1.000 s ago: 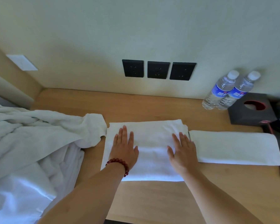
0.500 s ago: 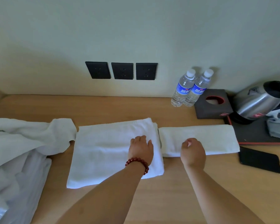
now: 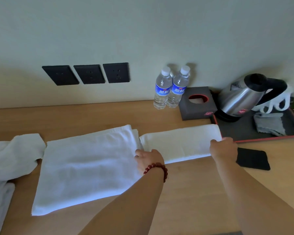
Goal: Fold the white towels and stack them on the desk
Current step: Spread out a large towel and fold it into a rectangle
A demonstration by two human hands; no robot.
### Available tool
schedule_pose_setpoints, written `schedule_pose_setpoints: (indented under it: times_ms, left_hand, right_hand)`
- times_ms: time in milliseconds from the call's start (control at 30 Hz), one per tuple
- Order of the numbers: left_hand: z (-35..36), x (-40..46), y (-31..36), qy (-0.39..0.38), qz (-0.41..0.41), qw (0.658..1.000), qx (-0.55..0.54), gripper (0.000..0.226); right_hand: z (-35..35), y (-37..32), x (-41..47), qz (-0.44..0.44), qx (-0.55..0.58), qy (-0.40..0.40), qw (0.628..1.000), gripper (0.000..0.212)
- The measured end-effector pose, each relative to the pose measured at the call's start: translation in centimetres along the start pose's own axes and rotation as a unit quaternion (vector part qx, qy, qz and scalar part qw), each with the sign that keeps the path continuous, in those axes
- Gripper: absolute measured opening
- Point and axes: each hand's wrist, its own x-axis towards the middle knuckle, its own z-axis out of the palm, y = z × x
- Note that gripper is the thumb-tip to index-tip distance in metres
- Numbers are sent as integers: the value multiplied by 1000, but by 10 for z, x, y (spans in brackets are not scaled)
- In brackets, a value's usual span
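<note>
A large folded white towel (image 3: 88, 167) lies flat on the wooden desk (image 3: 193, 192). Right beside it lies a narrower folded white towel (image 3: 178, 143). My left hand (image 3: 149, 159), with a red bead bracelet on its wrist, has curled fingers at this narrow towel's left end, where it meets the large towel. My right hand (image 3: 224, 148) grips the narrow towel's right end. A heap of unfolded white towels (image 3: 12, 155) sits at the desk's left edge.
Two water bottles (image 3: 161, 89) stand at the wall beside a dark tissue box (image 3: 197, 104). A steel kettle (image 3: 243, 97) and a grey cloth (image 3: 268, 122) sit on a black tray (image 3: 244, 131). A flat black phone-like thing (image 3: 253, 158) lies just right of my right hand. Wall sockets (image 3: 88, 73) are behind.
Both hands left the top of the large towel and went right to the narrow towel. My right hand slid from its left part to its far right end. The view turned right.
</note>
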Motion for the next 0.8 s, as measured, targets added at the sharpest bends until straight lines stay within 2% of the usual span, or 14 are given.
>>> schedule_pose_setpoints:
  times_ms: [100,200,267,300,333,400,500,633,800]
  left_hand:
    - [15,-18,6,-74,-55,996,-15,54]
    - [51,36,-16,38,-93,995,-3,73]
    - [49,27,-10,16,-111,993,-40,94]
    - [47,22,-8,-7,-114,993,-31,94]
    - [42,14,-5,4,-99,995,-5,92]
    - [43,10,-7,70,-60,995,42,92]
    - [39,0,-3,64,-39,997,16,99]
    - [39,7,5,43,-64,994,-80,72]
    - [38,7,-4,6,-27,997,-78,69]
  right_hand:
    - [-8,10,17,37,-7,-25,999,67]
    - [-12,15,31,39,5,-61,997,76]
    - [-13,16,38,36,2,-79,996,80]
    - [-14,16,41,39,-3,-82,996,82]
    - [-15,14,41,43,-1,-84,996,82]
    - [-16,10,40,44,2,-97,994,81]
    - [-14,13,42,30,-14,-113,993,71]
    - [-11,16,41,30,12,-125,992,67]
    - [-7,9,35,31,32,-109,993,63]
